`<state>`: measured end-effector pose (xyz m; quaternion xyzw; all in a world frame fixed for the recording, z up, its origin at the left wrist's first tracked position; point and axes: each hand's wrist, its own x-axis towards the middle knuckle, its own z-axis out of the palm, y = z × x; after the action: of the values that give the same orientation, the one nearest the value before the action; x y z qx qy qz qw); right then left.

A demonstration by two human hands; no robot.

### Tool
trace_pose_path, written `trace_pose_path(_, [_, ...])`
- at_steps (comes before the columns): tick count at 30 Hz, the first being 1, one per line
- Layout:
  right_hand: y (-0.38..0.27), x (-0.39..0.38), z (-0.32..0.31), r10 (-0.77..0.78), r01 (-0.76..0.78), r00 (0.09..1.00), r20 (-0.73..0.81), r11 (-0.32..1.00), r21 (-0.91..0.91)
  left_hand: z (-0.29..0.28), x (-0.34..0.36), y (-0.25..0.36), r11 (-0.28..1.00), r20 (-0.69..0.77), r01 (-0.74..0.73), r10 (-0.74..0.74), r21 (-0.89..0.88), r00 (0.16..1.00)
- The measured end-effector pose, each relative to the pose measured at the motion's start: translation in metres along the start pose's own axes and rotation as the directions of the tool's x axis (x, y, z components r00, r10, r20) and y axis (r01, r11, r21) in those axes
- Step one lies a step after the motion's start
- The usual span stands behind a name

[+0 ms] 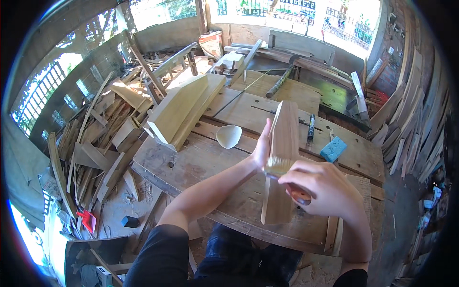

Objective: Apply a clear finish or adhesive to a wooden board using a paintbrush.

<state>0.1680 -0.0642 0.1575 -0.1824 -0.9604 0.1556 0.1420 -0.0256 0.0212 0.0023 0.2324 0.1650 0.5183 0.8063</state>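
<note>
A long wooden board [286, 129] with angled ends stands tilted over the workbench [196, 167]. My left hand [261, 149] grips its left edge, thumb up along the side and the other fingers hidden behind. In my right hand [327, 186] is a brush [281, 166] with a wooden handle, its pale bristles against the board's face. A small whitish bowl [229, 137] sits left of the board. On the right lie a blue block [333, 149] and a dark marker-like stick [311, 126].
Pale shaped boards [186, 110] are stacked at the bench's left. A thin rod [239, 94] and a dark-handled tool [280, 82] lie at the back. Scrap wood [103, 148] is heaped at left, and planks [416, 110] lean along the right wall.
</note>
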Motion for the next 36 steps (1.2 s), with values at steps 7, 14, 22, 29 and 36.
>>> trace_pose_path(7, [-0.005,-0.009,0.001,-0.095,0.002,0.933,0.347,0.966,0.258,0.003,-0.001,0.012,0.985,-0.082,-0.073,0.087,0.156,0.993])
trace_pose_path(14, [0.015,-0.012,-0.007,-0.147,-0.005,0.917,0.37,0.925,0.38,0.007,-0.004,0.015,0.972,-0.121,-0.109,0.136,0.21,0.983])
trace_pose_path(22, [0.027,-0.012,-0.009,-0.002,-0.183,0.853,0.523,0.936,0.302,0.004,-0.002,0.014,0.98,-0.116,-0.1,0.121,0.171,0.986])
trace_pose_path(29, [0.051,-0.012,-0.016,0.188,-0.25,0.957,0.222,0.922,0.296,0.0,-0.003,0.015,0.983,-0.039,-0.099,0.106,0.152,0.994])
trace_pose_path(36, [0.073,-0.005,-0.005,0.144,-0.137,0.936,-0.32,0.99,0.045,0.01,-0.006,0.003,0.968,-0.058,-0.033,0.049,0.251,0.997])
